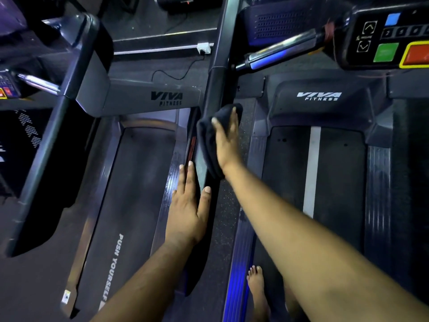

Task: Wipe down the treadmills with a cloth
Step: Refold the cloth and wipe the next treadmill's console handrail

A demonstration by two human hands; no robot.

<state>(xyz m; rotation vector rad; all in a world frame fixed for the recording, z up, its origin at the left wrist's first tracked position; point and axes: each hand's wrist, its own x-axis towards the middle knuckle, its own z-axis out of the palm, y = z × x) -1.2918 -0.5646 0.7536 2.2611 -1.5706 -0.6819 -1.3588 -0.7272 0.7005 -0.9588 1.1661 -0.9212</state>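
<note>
right now right hand (224, 138) is pressing a dark cloth (207, 135) flat-fingered against the treadmill upright (217, 89); left hand (189, 205), fingers straight, is bracing just below. cloth looks soft, light; palm it bunched.

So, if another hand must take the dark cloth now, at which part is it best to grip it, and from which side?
Probably the lower end of the dark cloth, near the wrist, coming from the left side. The right hand lies flat over its upper part and presses it on the upright bar, so only the bunched left edge and hanging lower end are free. The left hand rests just below.
</note>
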